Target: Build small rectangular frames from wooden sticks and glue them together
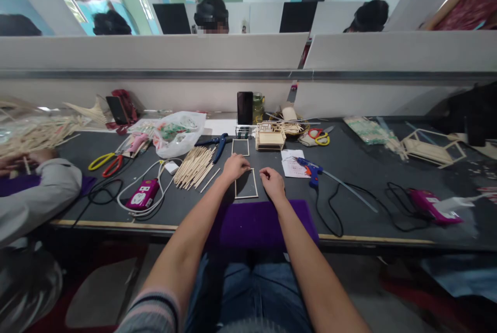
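A small rectangular frame of thin wooden sticks [246,197] lies flat on the dark table just ahead of me. My left hand [234,166] rests on its upper left corner with the fingers curled down onto the stick. My right hand [273,183] sits at the frame's right side, fingers bent and touching the edge. A second stick frame [240,147] lies just behind the first. To the left lies a pile of loose wooden sticks [194,166]. A purple cloth [256,224] lies under my forearms at the table's front edge.
A blue glue gun [309,170] with a black cord lies right of my hands on white paper. Behind stand a phone [245,107], a small stick model [269,138] and blue pliers [219,145]. Yellow and red scissors [104,163] and a pink device [143,194] lie left. Another person's sleeve [42,188] is at far left.
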`<state>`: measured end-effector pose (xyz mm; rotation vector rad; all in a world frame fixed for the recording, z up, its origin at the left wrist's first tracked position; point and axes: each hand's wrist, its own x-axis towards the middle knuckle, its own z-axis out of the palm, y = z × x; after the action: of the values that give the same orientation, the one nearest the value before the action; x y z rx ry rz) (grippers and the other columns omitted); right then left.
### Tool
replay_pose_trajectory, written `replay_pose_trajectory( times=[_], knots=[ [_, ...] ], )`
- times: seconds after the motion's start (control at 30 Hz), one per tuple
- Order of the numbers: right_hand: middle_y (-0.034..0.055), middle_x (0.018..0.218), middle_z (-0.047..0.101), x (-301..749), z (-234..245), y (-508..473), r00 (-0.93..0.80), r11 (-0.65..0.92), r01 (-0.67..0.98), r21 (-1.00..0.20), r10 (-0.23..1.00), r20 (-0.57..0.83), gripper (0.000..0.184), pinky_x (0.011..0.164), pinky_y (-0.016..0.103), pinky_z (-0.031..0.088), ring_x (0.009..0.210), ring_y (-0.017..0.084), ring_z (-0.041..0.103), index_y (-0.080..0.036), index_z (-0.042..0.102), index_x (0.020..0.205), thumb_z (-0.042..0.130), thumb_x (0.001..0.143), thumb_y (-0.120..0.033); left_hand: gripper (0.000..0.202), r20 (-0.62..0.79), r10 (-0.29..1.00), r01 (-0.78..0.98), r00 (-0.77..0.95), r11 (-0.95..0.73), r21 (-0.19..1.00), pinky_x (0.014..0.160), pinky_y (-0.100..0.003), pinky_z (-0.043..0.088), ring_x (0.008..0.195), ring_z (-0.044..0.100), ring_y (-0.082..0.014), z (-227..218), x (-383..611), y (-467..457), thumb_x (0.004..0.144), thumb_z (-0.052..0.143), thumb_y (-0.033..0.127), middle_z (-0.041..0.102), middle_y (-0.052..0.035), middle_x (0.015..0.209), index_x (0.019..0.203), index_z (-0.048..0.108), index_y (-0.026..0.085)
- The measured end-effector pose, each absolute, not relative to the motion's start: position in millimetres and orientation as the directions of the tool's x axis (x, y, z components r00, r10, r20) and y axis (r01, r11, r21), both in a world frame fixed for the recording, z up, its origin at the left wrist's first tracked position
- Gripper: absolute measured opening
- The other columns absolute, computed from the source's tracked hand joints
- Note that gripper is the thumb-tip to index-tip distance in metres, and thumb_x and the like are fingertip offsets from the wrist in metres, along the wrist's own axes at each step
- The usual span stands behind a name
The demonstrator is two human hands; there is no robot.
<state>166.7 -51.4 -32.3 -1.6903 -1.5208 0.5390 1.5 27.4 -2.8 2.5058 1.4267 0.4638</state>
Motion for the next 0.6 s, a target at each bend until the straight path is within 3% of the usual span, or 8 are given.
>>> replay_pose_trajectory(
  times=[0.6],
  knots=[
    [0.0032,0.083,0.067,165.7,-31.9,-50.9,0.193,0.016,0.619,-0.785,0.966,0.173,0.018,0.073,0.029,0.045,0.072,0.017,0.058,-0.023,0.067,0.083,0.050,0.079,-0.023,0.015,0.142,0.838,0.780,0.527,-0.544,0.311,0.073,-0.026,0.044,0.087,0.061,-0.0194,-6.5,-1.6,27.9,0.080,0.060,0.020,0.069,-0.0041,0.086,0.080,0.074,0.024]
  ],
)
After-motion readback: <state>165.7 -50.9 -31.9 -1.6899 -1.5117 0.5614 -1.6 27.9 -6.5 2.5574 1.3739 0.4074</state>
